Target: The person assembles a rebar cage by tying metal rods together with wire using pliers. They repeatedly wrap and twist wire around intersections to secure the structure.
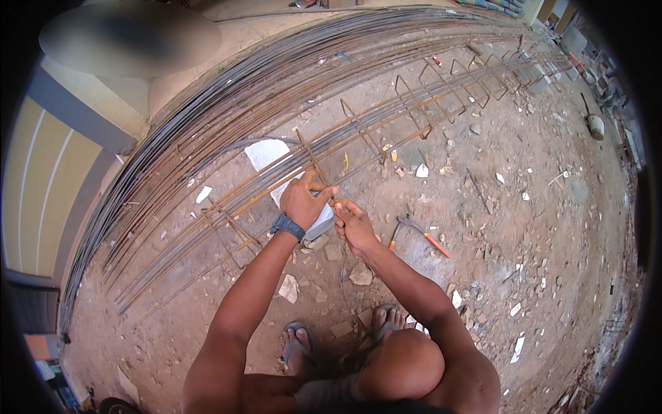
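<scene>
My left hand (303,201), a dark band on its wrist, is closed at a rusty square stirrup (315,163) on the long rebar cage (386,128). Its thumb and forefinger pinch at the stirrup's near corner. Right beside it, my right hand (354,223) is closed with fingertips pinched on a thin tie wire (344,265), which trails down toward my feet. The exact spot where wire meets bar is hidden by my fingers. Under the cage sits a pale block (318,229). Pincers with red-orange handles (434,244) lie on the dirt to the right.
Long loose rebars (207,103) curve along the far left beside a wall. More stirrups (412,103) stand along the cage toward the far right. Broken stones (360,274) and white scraps (517,348) litter the ground. A pale bucket-like container (595,127) lies at the far right.
</scene>
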Available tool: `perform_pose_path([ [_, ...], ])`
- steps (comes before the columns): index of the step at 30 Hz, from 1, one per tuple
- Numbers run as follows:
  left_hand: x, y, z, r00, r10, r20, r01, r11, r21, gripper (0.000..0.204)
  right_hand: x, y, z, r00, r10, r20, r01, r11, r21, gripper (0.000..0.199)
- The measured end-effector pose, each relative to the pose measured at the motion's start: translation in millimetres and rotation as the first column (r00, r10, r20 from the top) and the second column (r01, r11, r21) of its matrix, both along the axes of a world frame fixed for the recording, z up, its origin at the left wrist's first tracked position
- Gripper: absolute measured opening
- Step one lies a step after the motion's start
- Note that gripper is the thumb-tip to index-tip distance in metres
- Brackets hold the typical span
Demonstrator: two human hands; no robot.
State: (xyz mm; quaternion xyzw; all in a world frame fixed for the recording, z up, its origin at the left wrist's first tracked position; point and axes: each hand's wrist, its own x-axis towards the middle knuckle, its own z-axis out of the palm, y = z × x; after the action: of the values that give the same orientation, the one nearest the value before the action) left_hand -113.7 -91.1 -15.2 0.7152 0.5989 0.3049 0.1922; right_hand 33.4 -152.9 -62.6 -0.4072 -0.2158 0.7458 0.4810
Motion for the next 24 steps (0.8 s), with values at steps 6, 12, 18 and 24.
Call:
perform_pose_path([
  [6, 0.9, 4.6, 2.0, 0.998, -0.059, 0.015, 0.059, 0.997, -0.052, 0.035, 6.9, 9.8, -9.1, 0.974, 0.024, 0.224, -0.057, 0.988, 0.143, 0.019],
  [12, -2.2, 7.0, 0.0, 0.998, -0.049, -0.05, 0.048, 0.999, -0.022, 0.028, 20.3, 52.5, 53.2, 0.374, -0.606, 0.702, -0.309, 0.632, 0.711, 0.023],
  [18, -0.8, 4.3, 3.9, 0.992, -0.117, -0.039, 0.115, 0.992, -0.06, 0.028, 14.9, 91.1, 80.7, 0.348, -0.494, 0.797, -0.6, 0.536, 0.594, 0.016],
  [24, 2.5, 0.9, 13.4, 0.966, -0.108, -0.235, 0.089, 0.992, -0.09, 0.021, 30.8, 54.8, 77.4, 0.458, -0.471, 0.754, -0.511, 0.554, 0.657, 0.009],
])
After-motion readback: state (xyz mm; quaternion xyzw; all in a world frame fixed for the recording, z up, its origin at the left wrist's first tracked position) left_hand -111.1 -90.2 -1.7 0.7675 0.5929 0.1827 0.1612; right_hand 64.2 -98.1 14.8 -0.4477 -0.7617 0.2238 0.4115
